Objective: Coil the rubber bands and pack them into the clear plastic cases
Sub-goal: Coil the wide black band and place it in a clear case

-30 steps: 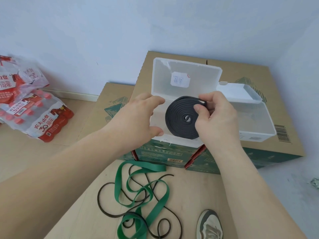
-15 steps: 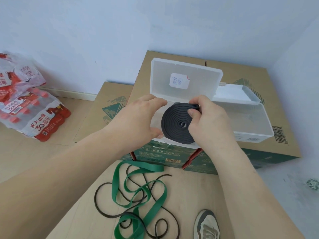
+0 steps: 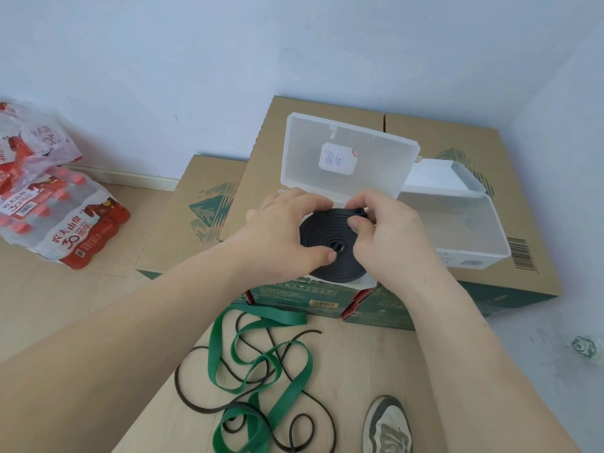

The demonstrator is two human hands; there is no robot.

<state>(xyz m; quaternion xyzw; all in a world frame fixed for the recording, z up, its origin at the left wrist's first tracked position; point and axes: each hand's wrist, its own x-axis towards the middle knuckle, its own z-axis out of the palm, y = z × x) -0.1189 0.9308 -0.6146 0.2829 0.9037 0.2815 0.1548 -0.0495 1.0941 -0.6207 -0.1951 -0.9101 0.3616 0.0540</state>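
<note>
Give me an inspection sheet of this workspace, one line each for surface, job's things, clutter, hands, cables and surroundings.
Surface: brown cardboard boxes on a pale floor.
Job's things: coiled black rubber band over the base of an open clear plastic case; second clear plastic case to its right; green flat rubber band and thin black rubber band tangled on the floor.
Clutter: crumpled clear wrapper on the floor.
Grippers: left hand holds the coil's rim; right hand pinches its outer end.
Cables: nothing seen.
Surroundings: pale blue wall, shrink-wrapped packs of red-capped bottles, grey and white shoe.
</note>
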